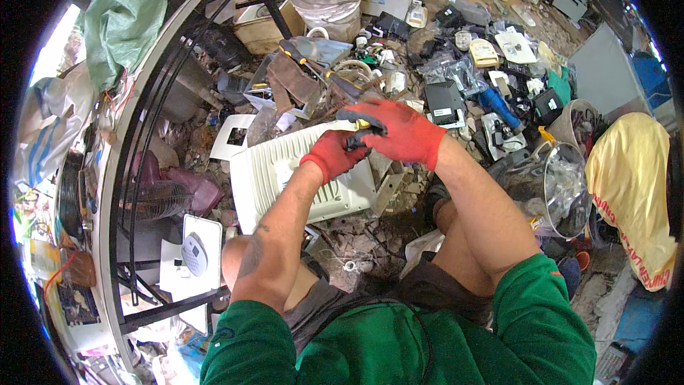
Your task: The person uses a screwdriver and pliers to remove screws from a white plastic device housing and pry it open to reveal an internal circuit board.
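My left hand (335,155) and my right hand (407,130) meet in front of me, both in red work gloves with dark grey palms. Their fingers are closed together around something small and dark; the gloves cover most of it. A little yellow shows beside the right fingers. Directly beneath the hands lies a large off-white ribbed plastic casing (260,189), tilted among the scrap. Just beyond the hands are a tool with an orange and black handle (293,53) and a pair of brown work gloves (293,85).
A black metal frame (135,171) stands close on my left. Ahead is a whitish bucket (324,3) holding green circuit boards. Plastic and electronic scrap covers the ground at the front right, including a black box (445,103). A yellow sack (630,192) stands at the right.
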Demonstrator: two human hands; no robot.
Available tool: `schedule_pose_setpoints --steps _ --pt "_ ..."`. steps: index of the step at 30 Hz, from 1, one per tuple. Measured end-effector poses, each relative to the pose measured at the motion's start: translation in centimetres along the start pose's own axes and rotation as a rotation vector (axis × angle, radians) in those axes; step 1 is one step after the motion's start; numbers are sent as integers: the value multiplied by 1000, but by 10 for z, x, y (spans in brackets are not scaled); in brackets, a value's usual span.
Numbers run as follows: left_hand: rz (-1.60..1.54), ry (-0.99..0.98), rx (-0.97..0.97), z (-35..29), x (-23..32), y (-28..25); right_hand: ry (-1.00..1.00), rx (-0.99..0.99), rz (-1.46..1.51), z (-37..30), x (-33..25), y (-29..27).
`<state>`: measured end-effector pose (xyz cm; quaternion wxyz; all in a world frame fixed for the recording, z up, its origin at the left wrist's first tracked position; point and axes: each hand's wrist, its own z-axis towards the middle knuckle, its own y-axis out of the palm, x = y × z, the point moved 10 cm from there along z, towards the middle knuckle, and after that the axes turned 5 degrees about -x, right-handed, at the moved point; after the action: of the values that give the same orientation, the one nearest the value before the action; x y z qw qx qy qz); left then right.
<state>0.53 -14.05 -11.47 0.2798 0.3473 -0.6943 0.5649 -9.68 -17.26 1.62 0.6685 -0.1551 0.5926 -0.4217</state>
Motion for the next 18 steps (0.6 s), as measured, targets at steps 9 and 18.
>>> schedule_pose_setpoints --steps 9,18 --pt "-94 144 113 -3 18 -35 -17 194 -11 2 4 -31" --pt "490 305 440 -6 12 -74 52 269 -40 12 19 -36"
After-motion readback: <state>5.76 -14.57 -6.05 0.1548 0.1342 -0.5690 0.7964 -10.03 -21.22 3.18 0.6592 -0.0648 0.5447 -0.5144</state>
